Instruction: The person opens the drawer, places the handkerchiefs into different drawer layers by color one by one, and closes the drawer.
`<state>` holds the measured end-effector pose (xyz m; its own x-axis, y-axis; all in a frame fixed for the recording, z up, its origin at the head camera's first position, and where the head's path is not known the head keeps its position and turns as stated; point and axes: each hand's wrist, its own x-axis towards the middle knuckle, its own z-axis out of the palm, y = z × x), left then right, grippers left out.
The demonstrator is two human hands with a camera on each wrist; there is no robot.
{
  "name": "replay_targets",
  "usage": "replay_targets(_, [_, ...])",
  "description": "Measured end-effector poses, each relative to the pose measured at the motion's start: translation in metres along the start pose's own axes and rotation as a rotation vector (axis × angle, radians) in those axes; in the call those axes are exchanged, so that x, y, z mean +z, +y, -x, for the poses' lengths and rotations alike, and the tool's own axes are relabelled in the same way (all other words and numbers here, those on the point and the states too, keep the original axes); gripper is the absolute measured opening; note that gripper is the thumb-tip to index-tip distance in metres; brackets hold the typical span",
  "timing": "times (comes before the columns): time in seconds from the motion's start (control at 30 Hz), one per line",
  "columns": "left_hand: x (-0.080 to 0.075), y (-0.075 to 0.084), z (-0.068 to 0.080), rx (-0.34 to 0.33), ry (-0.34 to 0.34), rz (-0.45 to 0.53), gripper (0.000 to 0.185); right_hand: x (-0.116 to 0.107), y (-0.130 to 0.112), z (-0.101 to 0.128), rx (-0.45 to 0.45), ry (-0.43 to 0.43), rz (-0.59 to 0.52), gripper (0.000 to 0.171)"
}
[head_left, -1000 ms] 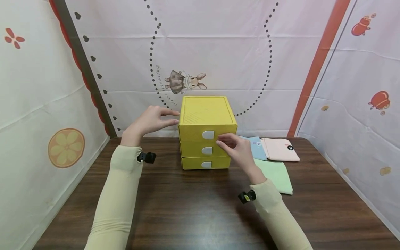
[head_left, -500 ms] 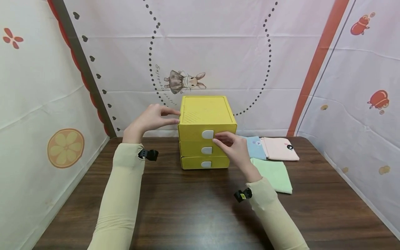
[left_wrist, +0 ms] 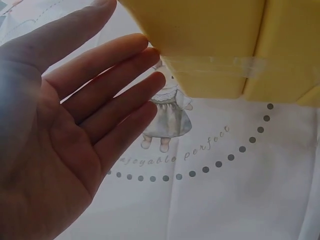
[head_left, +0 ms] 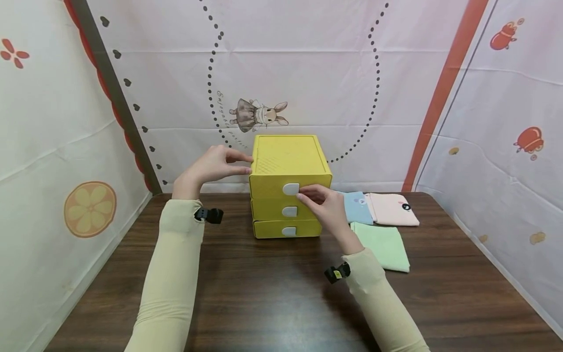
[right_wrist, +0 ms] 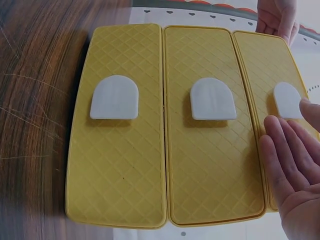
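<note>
A yellow unit of three stacked drawers [head_left: 286, 188] stands at the back of the table, all its drawers pushed in. White tab handles mark the fronts, among them the top handle [head_left: 291, 189], the middle handle [right_wrist: 213, 99] and the bottom handle [right_wrist: 114, 97]. My left hand [head_left: 215, 165] has its fingertips at the unit's upper left side; in the left wrist view its fingers [left_wrist: 117, 75] are extended. My right hand [head_left: 327, 208] is at the right edge of the top handle, thumb and fingers apart; whether they touch it is hard to tell.
Right of the drawers lie a folded blue cloth [head_left: 357, 208], a pink cloth [head_left: 389, 209] and a green cloth [head_left: 382, 247]. The dark wooden table [head_left: 264, 293] reaches toward me. A printed curtain [head_left: 299, 73] hangs behind and at both sides.
My right hand has moved left along the top drawer's front, up to its handle. The left hand stays at the unit's side. The drawers remain pushed in.
</note>
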<state>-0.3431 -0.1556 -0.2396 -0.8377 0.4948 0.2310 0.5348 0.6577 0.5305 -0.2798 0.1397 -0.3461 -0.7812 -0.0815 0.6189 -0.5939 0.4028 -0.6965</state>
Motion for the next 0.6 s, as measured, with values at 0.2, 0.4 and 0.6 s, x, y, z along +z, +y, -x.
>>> replay_targets(0.2, [-0.002, 0.001, 0.0, -0.024, -0.01, 0.0, 0.041, 0.0, -0.012, 0.0, 0.009, 0.008, -0.007, 0.021])
replay_targets(0.4, [-0.002, 0.003, -0.001, -0.031, -0.013, 0.018, 0.042, -0.004, -0.036, 0.002, 0.019, 0.009, -0.008, 0.019])
replay_targets(0.6, [-0.001, 0.003, -0.001, -0.025, -0.007, 0.023, 0.041, -0.003, -0.039, 0.003, 0.025, 0.017, -0.019, 0.018])
